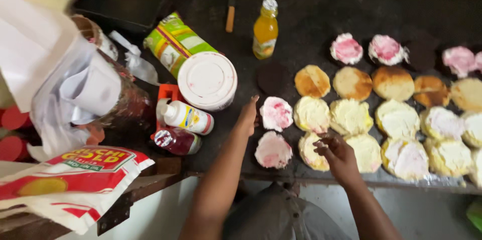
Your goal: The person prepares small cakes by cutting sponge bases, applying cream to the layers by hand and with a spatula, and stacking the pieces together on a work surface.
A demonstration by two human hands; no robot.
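Note:
Round sponge cakes lie in rows on a dark counter (311, 14). My left hand (248, 115) reaches forward with fingers together, its tips beside a pink-and-white frosted cake (276, 113). A second pink frosted cake (272, 150) lies just right of my left wrist. My right hand (337, 153) hovers with bent fingers over a cream-covered cake (310, 152) in the front row. I cannot tell whether it pinches anything. Other cream-covered cakes (350, 116) and plain browned cakes (353, 83) fill the rows behind.
A white lidded tub (207, 79), a bottle of orange liquid (265, 30), a green carton (173, 42), a small white bottle (187, 117) and a red bottle (176, 141) stand to the left. Plastic bags (60, 89) and a printed sack (75, 180) pile at far left. Pink-topped cakes (346, 48) sit at the back.

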